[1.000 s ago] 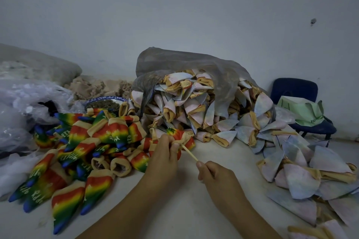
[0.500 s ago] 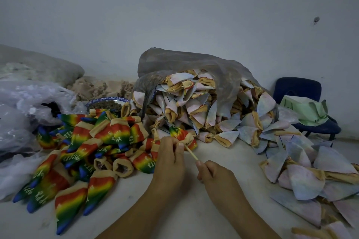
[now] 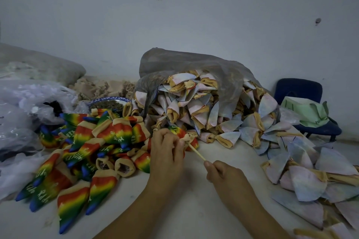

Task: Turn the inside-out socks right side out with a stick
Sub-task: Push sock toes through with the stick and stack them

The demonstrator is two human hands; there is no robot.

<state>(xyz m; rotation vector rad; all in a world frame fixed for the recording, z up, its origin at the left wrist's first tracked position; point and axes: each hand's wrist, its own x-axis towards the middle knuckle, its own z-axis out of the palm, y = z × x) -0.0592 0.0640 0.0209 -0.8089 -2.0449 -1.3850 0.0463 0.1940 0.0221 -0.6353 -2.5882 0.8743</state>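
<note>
- Left hand [image 3: 167, 151] is bunched round a rainbow sock [image 3: 177, 132], fingers curled onto its tan cuff. The right hand [image 3: 223, 177] pinches the near end of a thin wooden stick [image 3: 196, 151] between thumb and curled fingers.
- That stick runs from the right hand up and leftward into the cuff. Its far end is buried in the fabric, so how deep it goes I can't tell.
- Colour shows on the sock just beyond the left knuckles, so I'd call this one turned or very nearly. The knuckles cover part of it.
- Left of the left hand sits a heap of rainbow socks [image 3: 108, 136], bright side out, finished by the look of them.
- Beyond both hands, pale inside-out socks [image 3: 194, 110] spill from a grey plastic bag [image 3: 194, 64], and more lie spread to the right of the right hand. By my reckoning, far more remains than is done.
- The bag hides how many it holds, and the pale spread is cut off at the right and bottom edges.
- Farther out there's a blue-rimmed bowl [image 3: 101, 99] past the rainbow heap, its dark contents hard to make out. Clear plastic bags [image 3: 29, 103] lie far left, and a blue chair [image 3: 299, 89] with a green cloth [image 3: 307, 110] stands far right.
</note>
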